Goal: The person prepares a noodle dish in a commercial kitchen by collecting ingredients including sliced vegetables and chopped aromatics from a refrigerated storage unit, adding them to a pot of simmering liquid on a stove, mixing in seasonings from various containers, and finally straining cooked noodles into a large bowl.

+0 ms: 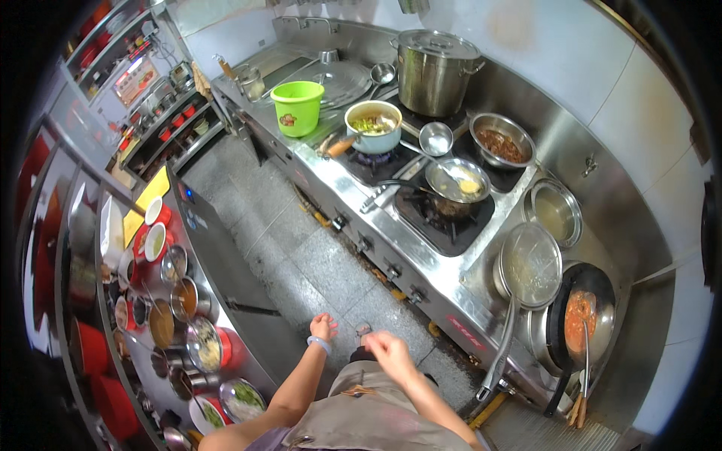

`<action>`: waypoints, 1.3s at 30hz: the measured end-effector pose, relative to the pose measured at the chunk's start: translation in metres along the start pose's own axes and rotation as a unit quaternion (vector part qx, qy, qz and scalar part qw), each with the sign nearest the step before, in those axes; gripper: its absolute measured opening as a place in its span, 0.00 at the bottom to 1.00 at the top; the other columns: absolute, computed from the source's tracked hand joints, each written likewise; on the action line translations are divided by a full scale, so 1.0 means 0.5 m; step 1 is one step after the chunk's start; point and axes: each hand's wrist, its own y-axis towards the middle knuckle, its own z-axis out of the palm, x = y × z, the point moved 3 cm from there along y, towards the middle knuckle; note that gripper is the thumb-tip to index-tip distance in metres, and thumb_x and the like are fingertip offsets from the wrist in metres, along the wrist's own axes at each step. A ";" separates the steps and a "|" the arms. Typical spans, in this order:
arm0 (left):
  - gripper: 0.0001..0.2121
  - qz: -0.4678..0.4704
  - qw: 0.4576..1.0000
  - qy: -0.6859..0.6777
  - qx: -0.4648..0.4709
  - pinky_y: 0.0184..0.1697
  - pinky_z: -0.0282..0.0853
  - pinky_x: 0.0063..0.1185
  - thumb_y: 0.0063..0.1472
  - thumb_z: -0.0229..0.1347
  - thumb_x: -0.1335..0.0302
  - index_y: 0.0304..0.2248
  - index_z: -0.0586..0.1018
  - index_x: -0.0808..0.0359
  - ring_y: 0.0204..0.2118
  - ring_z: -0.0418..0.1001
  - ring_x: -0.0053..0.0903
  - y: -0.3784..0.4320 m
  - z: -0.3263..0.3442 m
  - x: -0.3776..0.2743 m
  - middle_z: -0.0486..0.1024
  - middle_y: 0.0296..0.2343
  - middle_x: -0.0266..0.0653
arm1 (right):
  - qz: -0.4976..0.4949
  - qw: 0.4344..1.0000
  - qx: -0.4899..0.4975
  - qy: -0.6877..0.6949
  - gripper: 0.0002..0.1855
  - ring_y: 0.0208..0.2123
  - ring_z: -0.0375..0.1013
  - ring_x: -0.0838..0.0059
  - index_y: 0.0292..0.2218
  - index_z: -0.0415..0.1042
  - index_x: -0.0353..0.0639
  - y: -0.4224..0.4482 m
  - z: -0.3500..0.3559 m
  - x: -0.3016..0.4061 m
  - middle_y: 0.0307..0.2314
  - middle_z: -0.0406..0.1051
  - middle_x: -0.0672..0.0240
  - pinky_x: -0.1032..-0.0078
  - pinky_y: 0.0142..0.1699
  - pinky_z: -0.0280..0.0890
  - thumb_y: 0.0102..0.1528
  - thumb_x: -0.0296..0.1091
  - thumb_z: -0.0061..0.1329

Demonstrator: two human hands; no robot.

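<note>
My left hand (323, 327), with a pale bangle at its wrist, hangs over the floor with its fingers loosely bent and nothing seen in it. Close by, above my apron (372, 417), is my right hand (389, 352); its fingers are curled and their inner side is hidden. Neither hand touches the stove (414, 242). A light blue saucepan (375, 141) with green food sits over a blue flame. In front of it, a shallow metal pan (445, 194) on another burner holds a ladle (437, 141) and some yellow food.
A mesh strainer (530, 265) and a wok (603, 315) with red sauce stand right, handles jutting over the stove's edge. Behind are a lidded stockpot (434, 79), a bowl of brown food (502, 141) and a green bucket (297, 110). Ingredient bowls (204, 344) crowd the left counter.
</note>
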 end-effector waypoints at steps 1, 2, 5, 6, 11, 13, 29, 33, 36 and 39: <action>0.10 -0.006 1.000 -0.014 0.025 0.25 0.67 0.24 0.55 0.50 0.68 0.36 0.68 0.61 0.25 0.72 0.24 0.009 0.009 -0.042 0.71 0.29 0.35 | -0.028 0.999 -0.029 0.032 0.06 0.23 0.68 0.79 0.32 0.69 0.38 0.070 0.005 0.043 0.25 0.67 0.66 0.80 0.27 0.61 0.50 0.27 0.46; 0.10 0.004 0.999 -0.016 0.038 0.26 0.66 0.23 0.55 0.50 0.67 0.35 0.69 0.61 0.26 0.72 0.24 0.005 0.025 -0.105 0.72 0.28 0.35 | -0.051 0.986 -0.074 0.142 0.16 0.23 0.66 0.84 0.40 0.64 0.39 0.143 0.003 0.120 0.28 0.66 0.70 0.85 0.28 0.61 0.47 0.21 0.47; 0.11 0.073 0.993 -0.050 0.075 0.28 0.66 0.22 0.56 0.48 0.68 0.37 0.70 0.63 0.28 0.73 0.24 0.026 0.004 -0.244 0.73 0.30 0.36 | -0.042 0.968 -0.083 0.234 0.11 0.18 0.66 0.83 0.37 0.56 0.41 0.399 -0.003 0.224 0.23 0.66 0.68 0.89 0.14 0.55 0.52 0.25 0.42; 0.12 0.078 0.992 -0.055 0.084 0.28 0.67 0.22 0.57 0.48 0.68 0.38 0.70 0.65 0.29 0.73 0.25 0.022 0.011 -0.290 0.73 0.30 0.37 | -0.066 0.965 -0.136 0.215 0.07 0.16 0.66 0.83 0.32 0.55 0.41 0.486 -0.015 0.247 0.18 0.65 0.69 0.88 0.14 0.55 0.53 0.28 0.42; 0.14 0.109 0.984 -0.068 0.123 0.32 0.68 0.21 0.58 0.47 0.67 0.40 0.69 0.68 0.31 0.73 0.27 0.051 0.036 -0.474 0.73 0.33 0.41 | -0.006 0.949 -0.261 -0.178 0.20 0.30 0.70 0.51 0.30 0.60 0.37 0.837 -0.052 0.268 0.21 0.70 0.53 0.61 0.35 0.63 0.46 0.44 0.51; 0.13 0.118 0.984 -0.070 0.115 0.30 0.67 0.18 0.57 0.48 0.67 0.39 0.70 0.66 0.30 0.73 0.23 0.073 0.032 -0.544 0.74 0.31 0.40 | 0.011 0.931 -0.239 -0.277 0.21 0.32 0.70 0.51 0.32 0.60 0.35 0.890 -0.030 0.278 0.24 0.71 0.53 0.60 0.37 0.63 0.46 0.43 0.51; 0.12 0.053 0.890 0.160 0.423 0.32 0.67 0.19 0.58 0.46 0.70 0.40 0.70 0.67 0.31 0.72 0.23 0.305 0.234 -0.883 0.73 0.31 0.39 | -0.031 0.769 -0.211 -0.602 0.05 0.24 0.71 0.57 0.24 0.65 0.33 0.954 -0.134 0.381 0.21 0.68 0.53 0.67 0.28 0.66 0.40 0.20 0.41; 0.12 -0.010 0.777 0.249 0.578 0.31 0.66 0.16 0.58 0.46 0.70 0.40 0.71 0.65 0.31 0.71 0.19 0.338 0.310 -0.927 0.73 0.32 0.35 | -0.096 0.750 -0.130 -0.641 0.07 0.26 0.70 0.63 0.27 0.64 0.35 0.962 -0.087 0.406 0.21 0.67 0.58 0.72 0.27 0.66 0.40 0.22 0.43; 0.13 -0.047 0.669 0.345 0.657 0.31 0.66 0.15 0.57 0.48 0.68 0.40 0.71 0.64 0.31 0.70 0.16 0.364 0.336 -0.941 0.73 0.32 0.33 | -0.079 0.708 -0.055 -0.699 0.08 0.26 0.68 0.70 0.26 0.63 0.39 0.925 -0.050 0.453 0.21 0.65 0.65 0.77 0.27 0.65 0.38 0.24 0.45; 0.14 -0.093 0.578 0.383 0.714 0.32 0.66 0.15 0.57 0.49 0.67 0.42 0.70 0.64 0.31 0.70 0.16 0.381 0.347 -0.955 0.73 0.33 0.32 | -0.044 0.734 -0.095 -0.671 0.08 0.25 0.66 0.67 0.26 0.62 0.39 0.901 -0.030 0.499 0.20 0.62 0.64 0.73 0.27 0.64 0.39 0.22 0.42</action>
